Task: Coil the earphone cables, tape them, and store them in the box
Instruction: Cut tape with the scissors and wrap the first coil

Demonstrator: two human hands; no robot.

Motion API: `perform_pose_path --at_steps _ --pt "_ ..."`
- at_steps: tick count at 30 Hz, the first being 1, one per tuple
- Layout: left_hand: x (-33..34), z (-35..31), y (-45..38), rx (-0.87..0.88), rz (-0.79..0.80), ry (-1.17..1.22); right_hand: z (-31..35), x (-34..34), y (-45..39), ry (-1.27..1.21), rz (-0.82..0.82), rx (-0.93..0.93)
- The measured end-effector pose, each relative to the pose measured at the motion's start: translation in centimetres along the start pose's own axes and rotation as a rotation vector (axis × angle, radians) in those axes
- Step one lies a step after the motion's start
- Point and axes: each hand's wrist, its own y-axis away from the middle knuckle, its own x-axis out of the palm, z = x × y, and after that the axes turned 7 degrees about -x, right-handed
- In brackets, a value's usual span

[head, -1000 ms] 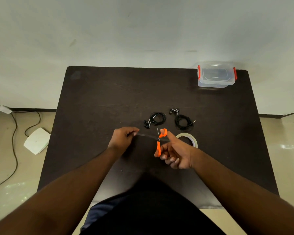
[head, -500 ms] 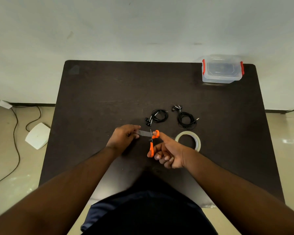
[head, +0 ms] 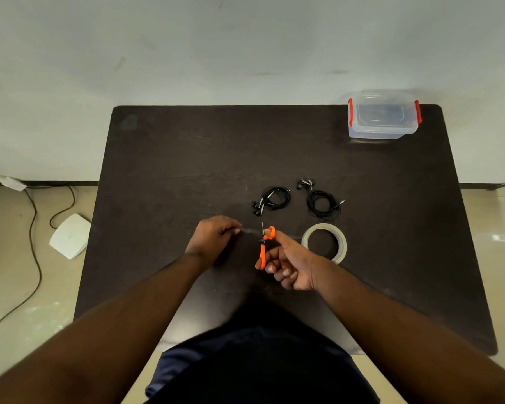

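Two coiled black earphones lie mid-table: the left coil [head: 272, 199] and the right coil [head: 323, 203]. A roll of clear tape [head: 324, 242] lies just in front of the right coil. My left hand [head: 213, 236] pinches the end of a clear tape strip [head: 250, 230] that stretches rightwards toward the roll. My right hand [head: 289, 263] holds orange-handled scissors [head: 264, 246], blades pointing up at the strip. The clear box [head: 383, 118] with red latches and its lid on stands at the table's far right corner.
The dark table [head: 187, 158] ends at a pale wall behind. On the floor to the left lie a white flat device [head: 70, 236] and a black cable [head: 35, 228].
The scissors and right hand have stayed at the strip, while the head view shifted slightly. The left hand keeps pinching the tape end; the strip looks stretched a little longer.
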Motion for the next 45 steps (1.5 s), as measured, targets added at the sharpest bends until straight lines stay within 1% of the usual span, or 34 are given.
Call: perform_pose_path --at_steps 10,14,17,19,20,22,24,25,26,28,30,32,34,35,38,40,42,45 --pt "0.1 -0.3 0.4 -0.05 0.032 -0.022 0.1 0.7 -0.1 -0.017 -0.057 -0.048" --pt "-0.3 -0.3 0.1 -0.072 0.119 -0.146 0.1 1.2 -0.3 -0.024 -0.14 -0.079" --pt "-0.8 0.1 -0.2 -0.112 0.092 -0.196 -0.2 1.6 -0.4 0.015 -0.19 -0.096" --pt "-1.3 0.4 -0.3 -0.18 0.023 -0.131 -0.7 1.9 -0.5 0.173 -0.255 -0.131" --pt "-1.4 0.5 -0.4 -0.223 -0.015 -0.071 -0.9 2.0 -0.5 0.323 -0.306 -0.164" --pt "-1.7 0.6 -0.4 -0.329 -0.077 0.07 -1.5 2.1 -0.5 0.712 -0.432 -0.223" --pt "-1.8 0.6 -0.2 -0.447 -0.093 0.259 -2.1 2.1 -0.6 1.065 -0.535 -0.257" --pt "-1.7 0.6 0.0 -0.494 -0.092 0.336 -2.5 2.0 -0.7 1.179 -0.573 -0.267" --pt "-1.7 0.7 0.1 -0.525 -0.089 0.379 -2.9 1.9 -0.8 1.245 -0.599 -0.275" --pt "-1.6 0.9 0.3 -0.544 -0.068 0.385 -3.4 1.9 -1.0 1.283 -0.612 -0.261" --pt "-1.4 1.0 0.6 -0.53 -0.039 0.388 -3.9 1.9 -1.1 1.29 -0.613 -0.244" --pt "-1.2 1.1 0.6 -0.507 -0.015 0.413 -4.5 2.0 -1.2 1.304 -0.646 -0.287" --pt "-1.2 1.0 0.6 -0.478 -0.008 0.416 -5.0 2.1 -1.0 1.244 -0.676 -0.395" --pt "-1.3 0.8 0.5 -0.469 -0.008 0.425 -5.0 2.3 -0.9 1.154 -0.677 -0.474" --pt "-1.6 -0.1 0.5 -0.461 0.042 0.492 -3.9 3.0 -0.3 0.743 -0.673 -0.741" --pt "-2.1 -1.1 0.3 -0.442 0.103 0.526 -2.2 3.4 0.3 0.499 -0.639 -0.857" --pt "-2.6 -2.4 0.2 -0.413 0.13 0.55 -0.3 3.6 1.0 0.335 -0.53 -0.884" --pt "-3.1 -4.4 0.2 -0.371 0.127 0.633 2.2 3.5 1.7 0.158 -0.286 -0.811"
